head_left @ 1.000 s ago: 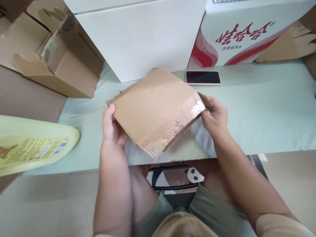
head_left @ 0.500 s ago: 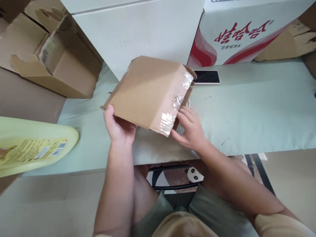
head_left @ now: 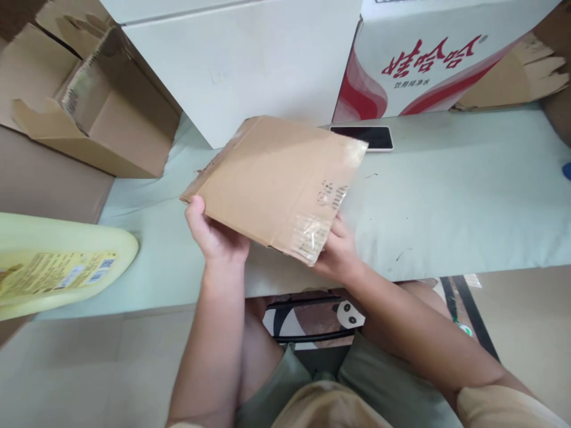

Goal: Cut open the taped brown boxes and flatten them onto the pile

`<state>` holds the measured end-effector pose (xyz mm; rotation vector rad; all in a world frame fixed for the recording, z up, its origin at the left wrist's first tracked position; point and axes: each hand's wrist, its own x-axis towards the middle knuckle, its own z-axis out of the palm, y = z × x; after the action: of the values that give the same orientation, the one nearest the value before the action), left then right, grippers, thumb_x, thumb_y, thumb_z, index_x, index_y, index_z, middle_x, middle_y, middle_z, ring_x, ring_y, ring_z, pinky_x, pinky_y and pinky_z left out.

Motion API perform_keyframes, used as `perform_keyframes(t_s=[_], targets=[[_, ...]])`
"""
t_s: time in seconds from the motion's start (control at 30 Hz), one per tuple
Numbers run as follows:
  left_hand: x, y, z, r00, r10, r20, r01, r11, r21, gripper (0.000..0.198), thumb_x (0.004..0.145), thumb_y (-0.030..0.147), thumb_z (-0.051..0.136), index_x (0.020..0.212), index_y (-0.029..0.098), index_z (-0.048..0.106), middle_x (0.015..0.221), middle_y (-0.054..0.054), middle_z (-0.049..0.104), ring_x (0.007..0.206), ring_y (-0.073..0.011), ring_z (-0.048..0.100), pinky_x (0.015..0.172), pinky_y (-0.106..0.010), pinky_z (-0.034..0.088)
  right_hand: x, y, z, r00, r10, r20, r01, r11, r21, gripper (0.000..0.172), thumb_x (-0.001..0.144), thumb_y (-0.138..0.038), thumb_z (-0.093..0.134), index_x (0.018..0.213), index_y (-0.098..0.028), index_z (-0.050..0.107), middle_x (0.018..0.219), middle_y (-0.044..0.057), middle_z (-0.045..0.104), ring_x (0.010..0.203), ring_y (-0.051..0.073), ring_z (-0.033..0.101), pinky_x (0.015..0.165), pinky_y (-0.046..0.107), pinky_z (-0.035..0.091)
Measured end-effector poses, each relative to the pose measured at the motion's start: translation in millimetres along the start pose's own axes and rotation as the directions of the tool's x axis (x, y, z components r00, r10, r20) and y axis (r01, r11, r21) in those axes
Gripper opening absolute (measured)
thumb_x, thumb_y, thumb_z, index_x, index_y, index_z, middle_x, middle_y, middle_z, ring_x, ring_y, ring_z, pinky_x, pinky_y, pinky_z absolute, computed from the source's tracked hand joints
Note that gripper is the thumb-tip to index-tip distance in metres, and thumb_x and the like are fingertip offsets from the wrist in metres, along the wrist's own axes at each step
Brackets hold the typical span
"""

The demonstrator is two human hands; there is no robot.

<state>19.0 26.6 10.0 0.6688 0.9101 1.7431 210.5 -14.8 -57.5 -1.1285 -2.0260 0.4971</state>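
Observation:
A brown cardboard box [head_left: 272,178] is tilted above the cloth-covered surface, its broad side facing up. Shiny clear tape and dark printed marks run along its right-hand flap [head_left: 332,196]. My left hand [head_left: 218,235] is closed on its lower left edge, thumb on top and fingers underneath. At the right end, my right hand [head_left: 339,249] holds the box from beneath the flap; most of its fingers are hidden behind the cardboard. The inside of the box cannot be seen.
Behind stand a large white box [head_left: 241,65] and a white-and-red printed carton [head_left: 414,71]. A phone [head_left: 379,138] lies before the carton. Open cardboard boxes [head_left: 129,125] are at left, near a pale yellow bottle [head_left: 66,261]. Torn cardboard [head_left: 513,77] sits at right.
The taped right flap has swung up and outward, now nearly level with the box's broad side. My right hand has moved slightly down and under it. My left hand keeps its hold.

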Motion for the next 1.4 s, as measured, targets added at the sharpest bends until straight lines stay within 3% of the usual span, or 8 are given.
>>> perform_keyframes(t_s=[0.17, 0.3, 0.47, 0.57, 0.73, 1.0, 1.17, 1.4], targets=[[-0.7, 13.7, 0.9, 0.987, 0.11, -0.118, -0.117, 0.992, -0.052, 0.037, 0.088, 0.053, 0.052, 0.086, 0.021, 0.07, 0.1, -0.007, 0.08, 0.116, -0.0298, 0.072, 0.09, -0.034, 0.058, 8.9, -12.0, -26.9, 0.919, -0.36, -0.159, 0.372, 0.927, 0.053, 0.036, 0.101, -0.054, 0.052, 0.09, -0.026, 0.072, 0.072, 0.002, 0.064, 0.072, 0.019, 0.058, 0.074, 0.042, 0.043], [-2.4, 25.3, -5.1, 0.976, 0.181, -0.121, -0.183, 0.983, -0.005, 0.039, 0.085, 0.055, 0.048, 0.087, 0.023, 0.071, 0.097, -0.005, 0.08, 0.11, -0.0334, 0.074, 0.087, -0.04, 0.059, 16.5, -2.4, -44.9, 0.943, -0.114, -0.312, 0.125, 0.992, 0.017, 0.03, 0.104, -0.042, 0.05, 0.081, -0.026, 0.064, 0.071, 0.002, 0.065, 0.069, 0.019, 0.06, 0.072, 0.041, 0.047], [-4.5, 28.5, -15.8, 0.99, 0.139, 0.019, -0.139, 0.99, -0.004, 0.045, 0.085, 0.058, 0.055, 0.112, 0.028, 0.075, 0.109, -0.004, 0.082, 0.115, -0.0362, 0.074, 0.095, -0.046, 0.061, 23.5, 34.6, -71.9, 0.82, 0.254, -0.514, -0.272, 0.961, 0.041, 0.035, 0.098, -0.056, 0.06, 0.12, -0.029, 0.065, 0.12, 0.011, 0.073, 0.113, 0.03, 0.07, 0.095, 0.049, 0.058], [-6.8, 27.5, -13.2, 0.993, 0.113, 0.046, -0.111, 0.993, -0.044, 0.052, 0.081, 0.057, 0.06, 0.122, 0.029, 0.073, 0.116, -0.005, 0.081, 0.119, -0.0372, 0.074, 0.098, -0.05, 0.061, 22.8, 53.7, -79.9, 0.825, 0.389, -0.41, -0.341, 0.921, 0.187, 0.051, 0.095, -0.064, 0.063, 0.133, -0.031, 0.06, 0.136, 0.012, 0.069, 0.115, 0.03, 0.071, 0.096, 0.05, 0.059], [-14.2, 30.7, -4.2, 0.998, -0.064, 0.009, 0.064, 0.998, 0.01, 0.062, 0.076, 0.048, 0.061, 0.134, 0.029, 0.07, 0.121, -0.007, 0.082, 0.127, -0.0424, 0.072, 0.105, -0.059, 0.062, 20.8, 64.5, -73.2, 0.833, 0.539, -0.126, -0.476, 0.814, 0.333, 0.076, 0.083, -0.073, 0.072, 0.141, -0.027, 0.054, 0.115, 0.01, 0.075, 0.098, 0.029, 0.073, 0.086, 0.047, 0.061], [-15.4, 25.5, -23.8, 0.989, -0.038, 0.146, 0.035, 0.999, 0.022, 0.084, 0.053, 0.031, 0.065, 0.137, 0.029, 0.068, 0.125, -0.008, 0.08, 0.133, -0.0442, 0.069, 0.112, -0.06, 0.061, 26.3, 65.0, -69.7, 0.687, 0.712, -0.147, -0.687, 0.702, 0.188, 0.082, 0.056, -0.074, 0.09, 0.112, -0.025, 0.055, 0.1, 0.006, 0.072, 0.091, 0.029, 0.069, 0.078, 0.044, 0.056], [-6.2, 27.9, -24.1, 0.991, -0.122, 0.061, 0.118, 0.991, 0.063, 0.08, 0.049, 0.023, 0.063, 0.128, 0.021, 0.073, 0.121, -0.009, 0.083, 0.126, -0.0458, 0.073, 0.105, -0.065, 0.064, 26.1, 70.4, -77.1, 0.737, 0.65, -0.188, -0.572, 0.747, 0.341, 0.06, 0.072, -0.067, 0.083, 0.106, -0.026, 0.054, 0.095, 0.002, 0.069, 0.083, 0.022, 0.067, 0.075, 0.039, 0.056], [2.0, 31.2, -30.5, 0.933, -0.358, -0.041, 0.358, 0.909, 0.212, 0.06, 0.045, 0.021, 0.079, 0.105, 0.016, 0.076, 0.083, -0.009, 0.084, 0.118, -0.0452, 0.077, 0.104, -0.057, 0.065, 26.4, 64.7, -88.8, 0.819, 0.474, -0.324, -0.337, 0.854, 0.397, 0.05, 0.082, -0.045, 0.079, 0.126, -0.034, 0.058, 0.125, 0.005, 0.067, 0.088, 0.02, 0.068, 0.076, 0.037, 0.057]])
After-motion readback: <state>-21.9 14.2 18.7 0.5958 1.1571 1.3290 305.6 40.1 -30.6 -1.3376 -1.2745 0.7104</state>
